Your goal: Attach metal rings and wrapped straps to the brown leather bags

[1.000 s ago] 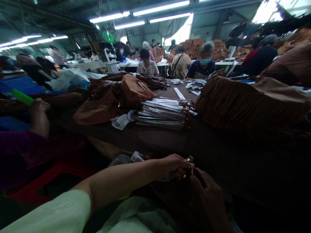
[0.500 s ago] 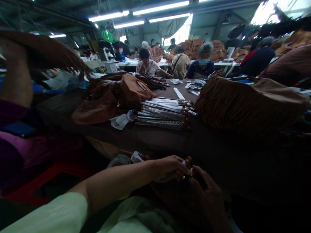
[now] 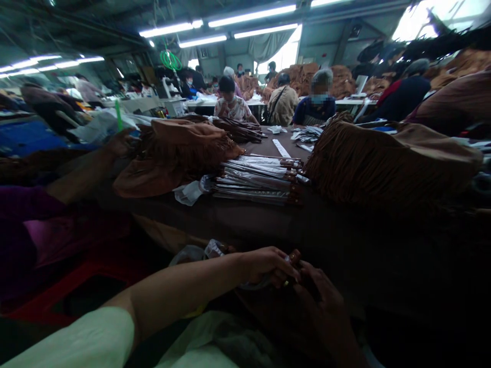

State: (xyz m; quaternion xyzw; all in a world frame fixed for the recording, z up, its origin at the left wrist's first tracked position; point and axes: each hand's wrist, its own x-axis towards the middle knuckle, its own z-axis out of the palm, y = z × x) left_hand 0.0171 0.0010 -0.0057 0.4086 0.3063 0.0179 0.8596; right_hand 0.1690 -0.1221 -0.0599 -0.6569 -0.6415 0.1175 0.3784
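Observation:
Low in front of me, my left hand point(image 3: 266, 263) is closed on a brown leather strap point(image 3: 294, 255) whose tip pokes up above the fingers. My right hand point(image 3: 324, 291) meets it from the right, its fingers bent in around the same strap end; the fingertips are partly hidden in shadow. A small brass-coloured glint shows by the left fingers. Clear plastic wrapping point(image 3: 215, 249) lies beside my left forearm. Dark brown material point(image 3: 264, 312) sits under both hands, too dim to make out. Beyond them, several plastic-wrapped straps point(image 3: 253, 179) with brown leather ends are stacked on the table.
Brown fringed bags point(image 3: 184, 138) are piled left of the straps, another fringed bag point(image 3: 383, 158) on the right. A co-worker's hand point(image 3: 120, 143) reaches to the left pile. A red stool point(image 3: 72, 286) stands low left. Several people sit across the dark table point(image 3: 184, 214).
The co-worker on the left has lowered a raised fringed brown piece onto the bag pile. My hands have stayed together at the strap, with the right fingers shifting slightly.

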